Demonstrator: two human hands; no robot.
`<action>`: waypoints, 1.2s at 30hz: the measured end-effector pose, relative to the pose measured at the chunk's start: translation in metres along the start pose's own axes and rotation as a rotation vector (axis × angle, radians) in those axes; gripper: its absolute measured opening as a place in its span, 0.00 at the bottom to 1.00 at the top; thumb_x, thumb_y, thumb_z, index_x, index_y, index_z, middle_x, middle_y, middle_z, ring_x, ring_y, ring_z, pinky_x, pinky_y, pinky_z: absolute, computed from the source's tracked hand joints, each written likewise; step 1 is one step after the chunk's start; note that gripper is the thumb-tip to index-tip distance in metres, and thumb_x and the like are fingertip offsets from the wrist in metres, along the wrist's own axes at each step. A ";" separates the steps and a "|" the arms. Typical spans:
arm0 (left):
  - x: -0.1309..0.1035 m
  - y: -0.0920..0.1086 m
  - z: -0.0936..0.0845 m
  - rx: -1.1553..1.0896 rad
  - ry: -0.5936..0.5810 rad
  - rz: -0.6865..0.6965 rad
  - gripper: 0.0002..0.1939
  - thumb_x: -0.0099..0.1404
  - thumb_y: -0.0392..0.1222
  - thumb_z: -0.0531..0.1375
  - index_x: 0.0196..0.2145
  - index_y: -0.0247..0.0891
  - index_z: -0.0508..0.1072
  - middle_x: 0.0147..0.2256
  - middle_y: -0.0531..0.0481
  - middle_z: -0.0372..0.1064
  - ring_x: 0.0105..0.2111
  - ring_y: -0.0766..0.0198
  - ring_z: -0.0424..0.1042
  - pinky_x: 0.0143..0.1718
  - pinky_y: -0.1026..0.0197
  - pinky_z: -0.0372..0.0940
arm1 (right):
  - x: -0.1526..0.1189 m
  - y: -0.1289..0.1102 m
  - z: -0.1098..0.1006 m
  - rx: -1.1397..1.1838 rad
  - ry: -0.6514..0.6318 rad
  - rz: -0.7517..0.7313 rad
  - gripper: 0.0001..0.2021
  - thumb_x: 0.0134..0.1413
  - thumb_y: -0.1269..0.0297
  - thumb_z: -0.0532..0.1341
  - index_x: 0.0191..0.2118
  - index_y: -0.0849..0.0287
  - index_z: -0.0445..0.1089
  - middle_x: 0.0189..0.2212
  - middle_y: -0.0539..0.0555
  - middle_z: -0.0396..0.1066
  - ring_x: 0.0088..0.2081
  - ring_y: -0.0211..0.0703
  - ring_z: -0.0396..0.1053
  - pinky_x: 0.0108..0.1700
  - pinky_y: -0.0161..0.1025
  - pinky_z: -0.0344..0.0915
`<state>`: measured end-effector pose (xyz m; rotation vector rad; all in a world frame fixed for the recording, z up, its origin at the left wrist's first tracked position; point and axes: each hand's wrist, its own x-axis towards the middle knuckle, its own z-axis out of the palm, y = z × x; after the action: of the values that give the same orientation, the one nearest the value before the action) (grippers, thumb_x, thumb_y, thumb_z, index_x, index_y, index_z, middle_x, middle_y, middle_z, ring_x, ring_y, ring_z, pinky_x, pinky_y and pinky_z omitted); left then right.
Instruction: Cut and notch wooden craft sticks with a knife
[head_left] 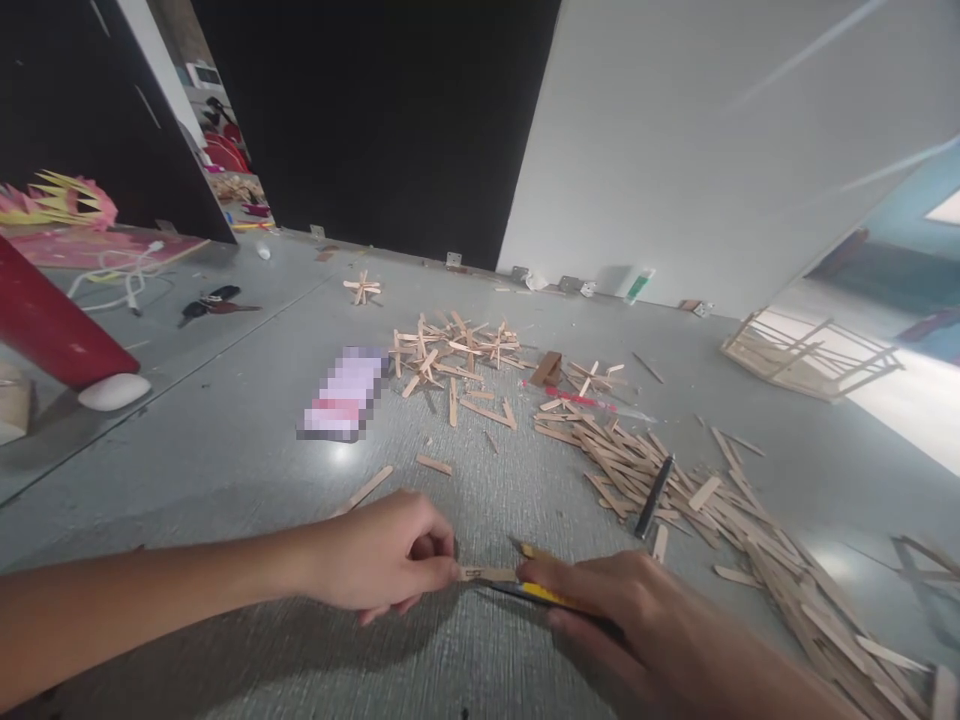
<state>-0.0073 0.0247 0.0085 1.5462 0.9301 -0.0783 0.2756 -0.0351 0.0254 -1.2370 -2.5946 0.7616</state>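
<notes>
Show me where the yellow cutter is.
In the head view, the yellow cutter is low, just right of centre, in the right hand, close beside the wooden stick held by the left hand.

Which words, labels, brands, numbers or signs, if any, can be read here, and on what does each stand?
No text reads clearly.
Held wooden stick: dark marks, too small to read.
Pixelated rectangle: blurred beyond reading.
Green-and-white tube: any label is too small to read.

Mark (473, 573) on stick (496, 575) too small to read; red cylinder (52, 320) cut by left edge — pixelated rectangle (345, 392) unreadable.
</notes>
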 end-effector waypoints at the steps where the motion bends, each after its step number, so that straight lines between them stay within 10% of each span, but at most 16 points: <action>1: 0.000 0.000 0.000 -0.001 0.005 -0.001 0.14 0.71 0.49 0.57 0.29 0.40 0.66 0.20 0.59 0.63 0.11 0.73 0.57 0.11 0.69 0.51 | -0.001 0.002 0.001 -0.011 0.016 -0.003 0.11 0.70 0.66 0.57 0.51 0.48 0.74 0.34 0.47 0.79 0.34 0.39 0.78 0.35 0.35 0.72; 36: 0.000 -0.005 0.000 0.187 0.074 0.123 0.15 0.71 0.47 0.55 0.30 0.37 0.72 0.21 0.58 0.58 0.20 0.69 0.54 0.22 0.63 0.49 | -0.002 0.013 0.019 -0.238 -0.009 -0.176 0.12 0.77 0.65 0.49 0.59 0.52 0.62 0.34 0.47 0.74 0.28 0.38 0.71 0.29 0.39 0.57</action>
<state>-0.0105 0.0244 0.0045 1.7871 0.9037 -0.0204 0.2791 -0.0367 0.0028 -1.0416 -2.8185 0.4372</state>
